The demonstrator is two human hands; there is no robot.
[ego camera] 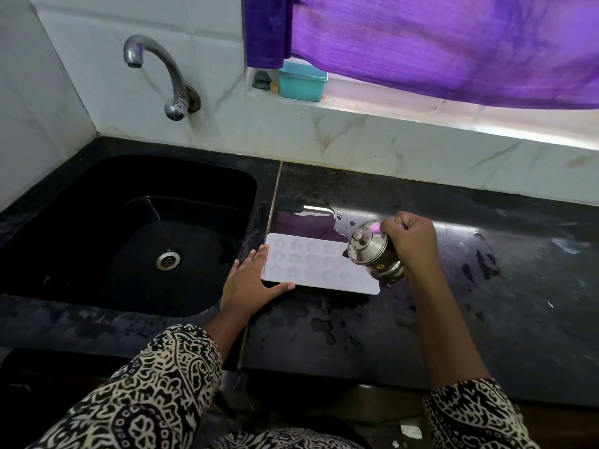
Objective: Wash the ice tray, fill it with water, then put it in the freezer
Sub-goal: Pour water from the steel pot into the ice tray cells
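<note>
Fingers point(254, 260) of the left hand point(248, 286), straight and spread, brace the left end of the ice tray point(311, 265), lying flat on the counter point(502, 319), long axis left to right. The right hand point(413, 243), fingers curled round a tilted steel pot point(372, 254), holds it over the tray's right end.

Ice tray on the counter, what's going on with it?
A person steadies the white ice tray on the black counter beside the sink with a flat left hand. The right hand grips a small lidded steel pot, tilted over the tray's right end, seemingly to fill it. No pouring water is visible.
</note>
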